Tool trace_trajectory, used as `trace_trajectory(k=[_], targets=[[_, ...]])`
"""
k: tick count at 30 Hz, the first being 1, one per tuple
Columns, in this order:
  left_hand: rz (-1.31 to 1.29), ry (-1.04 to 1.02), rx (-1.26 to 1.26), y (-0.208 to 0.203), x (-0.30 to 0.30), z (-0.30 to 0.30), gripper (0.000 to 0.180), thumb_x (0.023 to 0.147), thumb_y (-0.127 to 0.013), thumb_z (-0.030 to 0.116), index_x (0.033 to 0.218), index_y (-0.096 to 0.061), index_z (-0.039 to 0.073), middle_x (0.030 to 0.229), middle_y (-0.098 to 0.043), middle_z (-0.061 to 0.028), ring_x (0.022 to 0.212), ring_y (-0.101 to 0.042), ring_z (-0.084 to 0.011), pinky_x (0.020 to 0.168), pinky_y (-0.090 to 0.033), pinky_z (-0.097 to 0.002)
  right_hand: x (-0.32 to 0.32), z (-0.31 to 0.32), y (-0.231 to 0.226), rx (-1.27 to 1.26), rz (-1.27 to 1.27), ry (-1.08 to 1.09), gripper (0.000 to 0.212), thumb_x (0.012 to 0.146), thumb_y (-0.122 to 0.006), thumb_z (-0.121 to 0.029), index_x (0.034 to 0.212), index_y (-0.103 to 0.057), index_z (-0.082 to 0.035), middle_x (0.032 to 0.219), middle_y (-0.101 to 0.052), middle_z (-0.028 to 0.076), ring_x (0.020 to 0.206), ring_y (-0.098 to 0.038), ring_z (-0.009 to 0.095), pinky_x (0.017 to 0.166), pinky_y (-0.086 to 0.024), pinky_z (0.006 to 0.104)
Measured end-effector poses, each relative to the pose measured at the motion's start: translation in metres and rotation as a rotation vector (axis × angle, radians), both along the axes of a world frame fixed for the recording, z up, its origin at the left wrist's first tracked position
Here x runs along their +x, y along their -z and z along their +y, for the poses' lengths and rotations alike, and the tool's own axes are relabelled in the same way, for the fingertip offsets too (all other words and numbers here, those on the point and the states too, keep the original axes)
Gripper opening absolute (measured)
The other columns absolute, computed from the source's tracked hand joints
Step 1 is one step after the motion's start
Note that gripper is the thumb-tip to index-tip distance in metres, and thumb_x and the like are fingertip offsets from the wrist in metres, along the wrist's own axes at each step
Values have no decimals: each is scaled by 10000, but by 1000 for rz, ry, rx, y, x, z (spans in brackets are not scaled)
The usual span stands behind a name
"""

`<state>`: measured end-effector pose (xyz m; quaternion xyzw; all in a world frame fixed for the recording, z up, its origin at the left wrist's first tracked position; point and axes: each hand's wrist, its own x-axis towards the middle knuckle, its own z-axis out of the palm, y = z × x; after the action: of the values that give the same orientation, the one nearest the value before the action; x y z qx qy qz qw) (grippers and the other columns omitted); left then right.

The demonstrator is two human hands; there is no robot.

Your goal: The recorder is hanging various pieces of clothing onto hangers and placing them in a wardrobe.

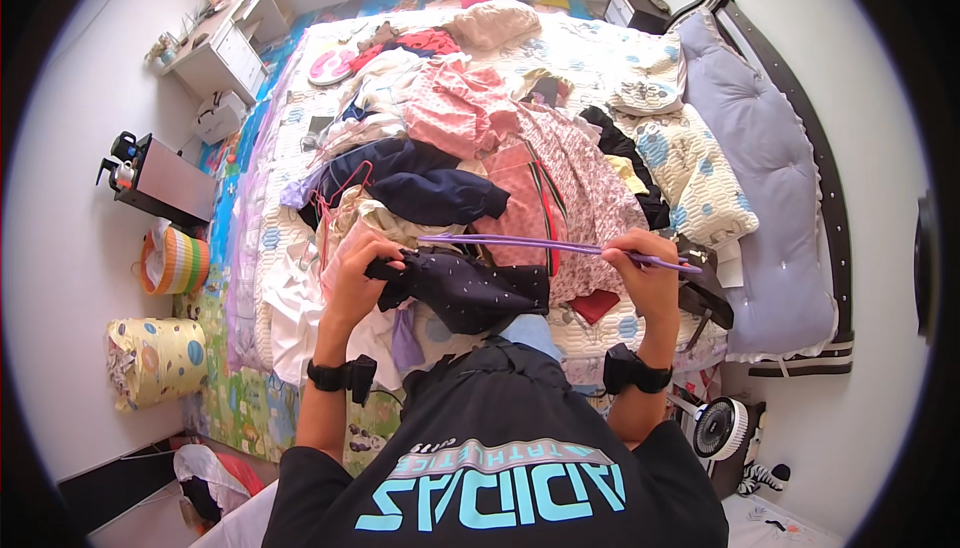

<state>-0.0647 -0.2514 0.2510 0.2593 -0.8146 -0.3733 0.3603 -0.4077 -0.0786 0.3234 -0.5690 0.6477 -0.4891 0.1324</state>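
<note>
A dark garment with small white specks is gripped at its left end by my left hand, its fingers closed on the cloth. The rest of the garment stretches across in front of my body. Just above it lies a thin purple clothes hanger, seen almost edge-on. My right hand is closed round the hanger near its right end, while the other end reaches close to my left hand. Under and beyond them lie a navy garment and a pink patterned garment.
A heap of clothes covers much of the bed, with a pink garment in it. Patterned pillows and a long grey-blue cushion line the right side. Left of the bed stand a striped basket and a yellow bin; a fan is lower right.
</note>
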Motion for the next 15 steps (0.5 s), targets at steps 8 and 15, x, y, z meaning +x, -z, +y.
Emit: trace_trajectory(k=[8, 15], targets=[[170, -116, 354, 18, 29, 12, 384, 997, -469, 280, 751, -512, -11, 693, -510, -26, 647, -475, -100, 605, -377, -243, 27, -31, 9, 40, 77, -185, 163, 704, -785, -123, 737, -672, -11, 629, -597, 71, 519, -531, 149, 496, -393, 273], [59, -139, 710, 14, 57, 33, 761, 939, -157, 650, 838, -585, 30, 690, -512, 22, 615, -454, -46, 528, -316, -192, 61, -52, 28, 114, 184, -232, 226, 692, -789, -239, 701, -663, -52, 628, -598, 55, 536, -574, 216, 497, -425, 309]])
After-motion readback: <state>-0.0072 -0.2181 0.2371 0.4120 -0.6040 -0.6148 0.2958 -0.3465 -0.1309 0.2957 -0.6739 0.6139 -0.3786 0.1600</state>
